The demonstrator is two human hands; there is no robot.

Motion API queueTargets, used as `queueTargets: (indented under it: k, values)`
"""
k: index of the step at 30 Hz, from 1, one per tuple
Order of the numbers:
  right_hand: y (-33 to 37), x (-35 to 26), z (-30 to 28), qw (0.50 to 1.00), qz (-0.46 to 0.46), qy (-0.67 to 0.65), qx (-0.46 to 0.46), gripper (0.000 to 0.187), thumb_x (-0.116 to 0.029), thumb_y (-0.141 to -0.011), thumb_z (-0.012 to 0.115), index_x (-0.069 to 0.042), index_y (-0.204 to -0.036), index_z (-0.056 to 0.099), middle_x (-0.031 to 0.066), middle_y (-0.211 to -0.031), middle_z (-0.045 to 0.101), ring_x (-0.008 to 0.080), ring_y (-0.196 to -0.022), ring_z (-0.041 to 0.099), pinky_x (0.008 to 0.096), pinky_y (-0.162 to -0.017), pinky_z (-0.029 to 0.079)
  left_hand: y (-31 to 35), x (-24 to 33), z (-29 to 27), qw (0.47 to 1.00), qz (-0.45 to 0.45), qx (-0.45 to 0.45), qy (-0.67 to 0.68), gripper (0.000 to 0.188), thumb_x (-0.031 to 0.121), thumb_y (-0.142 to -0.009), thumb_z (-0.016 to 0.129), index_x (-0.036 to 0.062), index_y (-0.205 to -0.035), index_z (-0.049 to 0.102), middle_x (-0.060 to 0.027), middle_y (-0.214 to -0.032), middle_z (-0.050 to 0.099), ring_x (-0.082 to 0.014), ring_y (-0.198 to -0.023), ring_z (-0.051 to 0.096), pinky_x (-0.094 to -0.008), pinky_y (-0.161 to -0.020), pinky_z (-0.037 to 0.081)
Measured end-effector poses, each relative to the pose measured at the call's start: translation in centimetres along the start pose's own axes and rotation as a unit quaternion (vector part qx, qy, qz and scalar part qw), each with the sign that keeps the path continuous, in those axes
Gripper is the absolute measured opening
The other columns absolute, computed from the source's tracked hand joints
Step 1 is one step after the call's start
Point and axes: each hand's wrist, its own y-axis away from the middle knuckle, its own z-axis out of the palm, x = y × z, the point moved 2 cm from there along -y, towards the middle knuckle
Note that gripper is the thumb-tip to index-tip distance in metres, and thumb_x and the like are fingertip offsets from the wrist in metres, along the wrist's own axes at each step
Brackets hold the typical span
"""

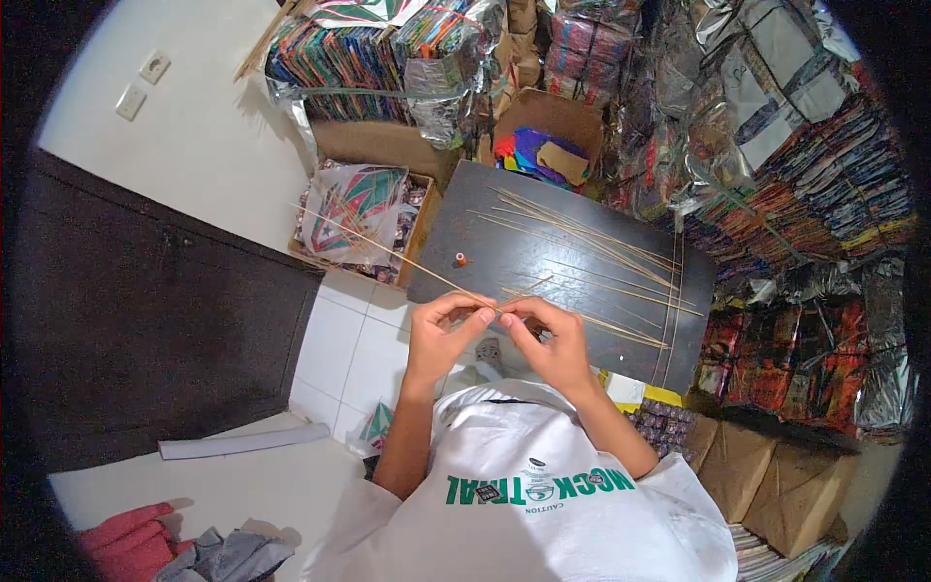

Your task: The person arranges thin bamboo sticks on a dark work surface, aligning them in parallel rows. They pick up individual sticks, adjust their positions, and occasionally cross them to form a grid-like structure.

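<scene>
Both my hands meet over the near edge of a dark table point(448, 225), fingertips almost touching. My left hand point(444, 338) pinches a long thin bamboo stick point(417, 265) that slants up to the left. My right hand point(549, 339) is closed in a pinch on the sticks where they cross at the fingertips. A shorter stick end point(535, 284) rises to the right from that crossing. What else lies between the fingertips is too small to tell. A small orange-topped thread spool point(461, 259) stands on the table, just beyond my left hand.
Several loose bamboo sticks point(601, 244) lie across the table's right half. A cardboard box point(424, 218) with printed plastic sheets stands at its left, another box point(548, 107) behind. Wrapped bundles point(795, 213) are stacked at right. A dark door point(145, 301) is at left.
</scene>
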Motion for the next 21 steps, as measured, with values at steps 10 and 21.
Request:
queueTargets:
  k: [10,21]
  values:
    - [0.12,-0.38,-0.03,1.000,-0.013,0.012,0.013,0.015,-0.008,-0.088,0.072,-0.003,-0.102,0.073,0.0066,-0.087,0.074,0.0070,-0.065,0.061,0.0241,-0.057,0.048,-0.02,0.48,0.10,1.000,0.000,0.000,-0.023,0.014,0.000,-0.086,0.074,-0.0027,-0.099,0.072,-0.0117,-0.102,0.073,-0.0153,-0.094,0.068,-0.0295,-0.084,0.055]
    - [0.06,-0.37,-0.06,1.000,-0.001,0.002,0.001,0.015,-0.009,-0.088,0.072,-0.002,-0.101,0.072,0.0092,-0.089,0.074,0.0090,-0.075,0.067,0.0243,-0.064,0.051,-0.06,0.32,0.06,0.999,0.028,-0.006,-0.035,0.015,-0.002,-0.085,0.074,-0.0030,-0.100,0.072,-0.0127,-0.103,0.073,-0.0152,-0.092,0.067,-0.0294,-0.083,0.054]
